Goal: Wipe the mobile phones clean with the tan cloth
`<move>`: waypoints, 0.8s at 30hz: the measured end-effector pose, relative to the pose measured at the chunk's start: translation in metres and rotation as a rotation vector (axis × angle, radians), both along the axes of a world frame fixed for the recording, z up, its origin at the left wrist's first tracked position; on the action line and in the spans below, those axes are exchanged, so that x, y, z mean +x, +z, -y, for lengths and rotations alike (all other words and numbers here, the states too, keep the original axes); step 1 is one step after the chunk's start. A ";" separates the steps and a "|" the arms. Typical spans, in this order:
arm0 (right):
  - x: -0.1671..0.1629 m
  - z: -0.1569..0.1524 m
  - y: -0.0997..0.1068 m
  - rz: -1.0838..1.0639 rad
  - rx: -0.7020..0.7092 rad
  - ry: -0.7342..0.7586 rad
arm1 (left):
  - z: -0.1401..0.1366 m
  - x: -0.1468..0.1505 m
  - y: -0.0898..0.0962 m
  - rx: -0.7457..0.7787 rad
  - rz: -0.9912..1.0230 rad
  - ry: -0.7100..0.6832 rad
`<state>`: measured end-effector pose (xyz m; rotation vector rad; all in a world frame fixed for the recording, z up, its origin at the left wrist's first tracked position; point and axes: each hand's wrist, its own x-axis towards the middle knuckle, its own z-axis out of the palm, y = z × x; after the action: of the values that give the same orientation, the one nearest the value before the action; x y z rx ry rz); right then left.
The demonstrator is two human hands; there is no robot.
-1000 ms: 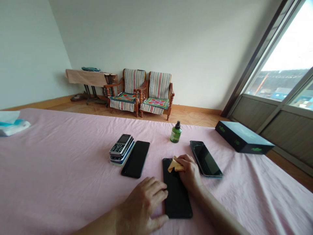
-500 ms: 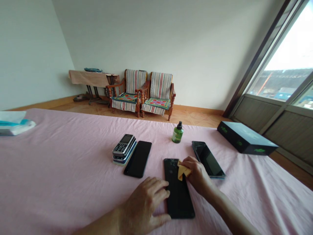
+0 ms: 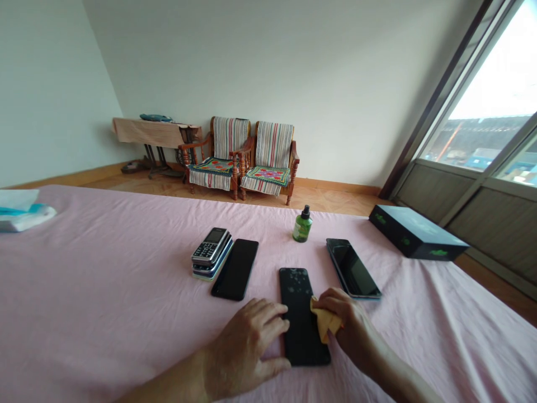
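A black smartphone (image 3: 300,327) lies flat on the pink cloth, whitish wet spots near its far end. Along its left edge rest the fingertips of my left hand (image 3: 251,341), fingers apart and thumb near the lower corner; the hand is open. My right hand (image 3: 346,322) is closed on a folded yellow cloth (image 3: 326,324), which touches the phone's right edge. To the left, another black phone (image 3: 235,270) lies beside a stack of phones with a keypad phone (image 3: 210,246) on top. Right of the middle phone lies a stack of phones (image 3: 354,268) with a dark screen uppermost.
A green spray bottle (image 3: 302,225) stands beyond the middle phone. At the right sits a black box (image 3: 417,232), and at the far left a tissue pack (image 3: 27,217). Two wooden chairs (image 3: 268,159) and a covered table (image 3: 146,133) stand by the wall, past the pink sheet (image 3: 104,268).
My right hand has slid the yellow cloth from the phone's far end down along its right side toward me. My left hand stays at the left edge. The view has shifted slightly.
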<state>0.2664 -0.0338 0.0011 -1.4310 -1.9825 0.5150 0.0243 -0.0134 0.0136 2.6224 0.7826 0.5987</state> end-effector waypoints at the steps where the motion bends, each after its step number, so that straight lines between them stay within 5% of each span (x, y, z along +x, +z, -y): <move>1: 0.000 0.003 0.000 -0.004 -0.006 -0.005 | 0.000 0.000 0.000 0.003 0.001 0.000; 24: -0.003 0.055 -0.025 0.064 0.132 0.068 | -0.005 0.000 -0.006 -0.030 0.046 -0.008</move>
<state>0.2636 -0.0892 -0.0241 -1.3172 -2.0807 0.3643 0.0239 -0.0087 0.0075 2.5738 0.7611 0.6378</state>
